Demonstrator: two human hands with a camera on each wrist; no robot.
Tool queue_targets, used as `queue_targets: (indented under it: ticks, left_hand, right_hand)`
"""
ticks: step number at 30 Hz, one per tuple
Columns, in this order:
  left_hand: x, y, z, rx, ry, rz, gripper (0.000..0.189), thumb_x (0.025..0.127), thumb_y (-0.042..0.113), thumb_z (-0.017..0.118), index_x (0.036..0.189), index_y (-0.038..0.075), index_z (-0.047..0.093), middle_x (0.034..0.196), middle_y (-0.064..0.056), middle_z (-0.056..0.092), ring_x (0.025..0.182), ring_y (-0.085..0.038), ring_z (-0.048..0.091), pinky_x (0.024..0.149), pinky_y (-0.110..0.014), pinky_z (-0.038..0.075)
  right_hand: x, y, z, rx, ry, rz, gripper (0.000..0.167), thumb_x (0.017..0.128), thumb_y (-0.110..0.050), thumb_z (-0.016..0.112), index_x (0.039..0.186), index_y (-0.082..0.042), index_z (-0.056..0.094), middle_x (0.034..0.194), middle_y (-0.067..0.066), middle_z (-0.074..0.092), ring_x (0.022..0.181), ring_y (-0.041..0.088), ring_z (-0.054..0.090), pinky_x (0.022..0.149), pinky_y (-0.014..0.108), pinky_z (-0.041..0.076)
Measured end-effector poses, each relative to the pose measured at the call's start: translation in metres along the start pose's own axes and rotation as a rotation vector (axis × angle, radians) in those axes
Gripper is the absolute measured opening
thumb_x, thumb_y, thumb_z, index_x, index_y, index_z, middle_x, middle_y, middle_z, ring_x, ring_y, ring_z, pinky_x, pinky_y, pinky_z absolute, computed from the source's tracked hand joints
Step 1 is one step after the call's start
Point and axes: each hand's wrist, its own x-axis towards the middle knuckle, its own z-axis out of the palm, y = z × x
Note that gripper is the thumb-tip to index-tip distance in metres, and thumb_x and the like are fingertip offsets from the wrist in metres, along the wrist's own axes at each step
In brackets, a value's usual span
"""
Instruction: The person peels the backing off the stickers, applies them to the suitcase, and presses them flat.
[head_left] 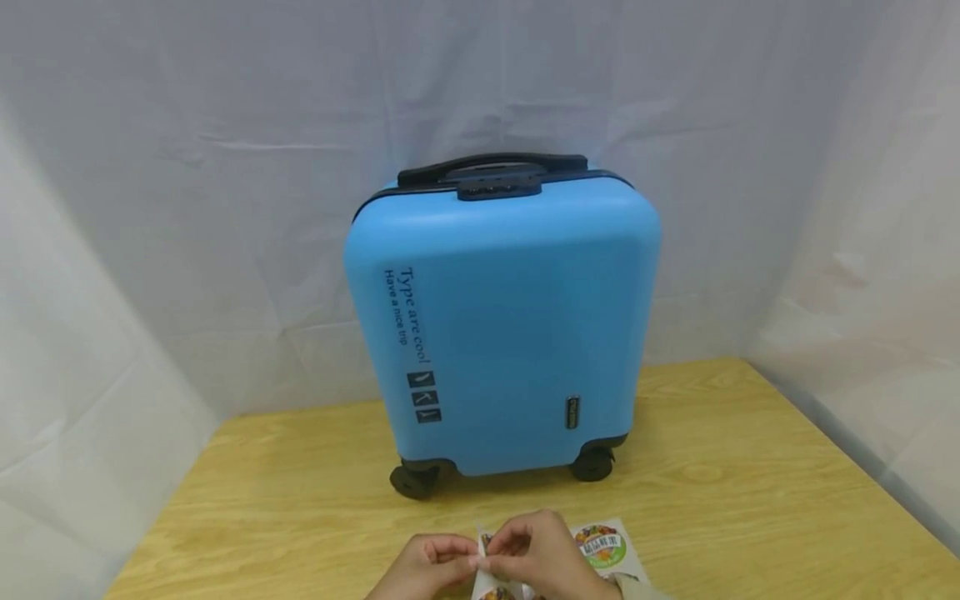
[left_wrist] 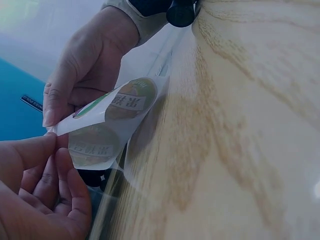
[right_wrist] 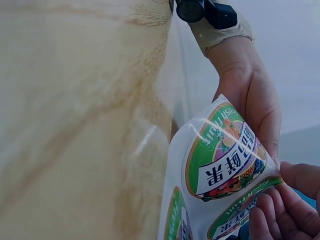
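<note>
Near the table's front edge, a white sheet of round fruit stickers [head_left: 602, 546] is held between both hands. My left hand [head_left: 427, 568] pinches the sheet's edge between thumb and fingers. Right beside it, my right hand [head_left: 546, 557] also pinches the sheet, with the fingertips of both hands almost meeting. In the left wrist view the sheet [left_wrist: 95, 147] is bent, and the stickers show faintly through its back. Green-rimmed stickers [right_wrist: 225, 160] printed "Fresh fruit" face the right wrist view. Whether any sticker has lifted from its backing I cannot tell.
A light-blue suitcase [head_left: 517, 333] stands upright on its black wheels behind the hands, its black handle [head_left: 491, 163] on top. Beneath is a wood-grain table [head_left: 750, 467]. Pale sheeting [head_left: 225, 208] hangs behind the table and along both sides.
</note>
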Motion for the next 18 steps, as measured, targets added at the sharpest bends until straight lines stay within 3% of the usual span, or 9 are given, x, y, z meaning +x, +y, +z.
queue_targets:
  ticks: [18]
  left_hand:
    - [0.0031,-0.0039,-0.0014,-0.061,-0.04,0.012,0.022,0.094,0.014,0.057,0.107,-0.002,0.067,0.095,0.001,0.069,0.092,-0.012,0.064,0.086,-0.036,0.051]
  right_hand:
    - [0.0013,0.0035,-0.0013,0.043,-0.017,-0.001,0.013,0.084,-0.016,0.072,0.086,-0.003,0.073,0.078,0.008,0.07,0.065,0.014,0.062,0.059,0.025,0.051]
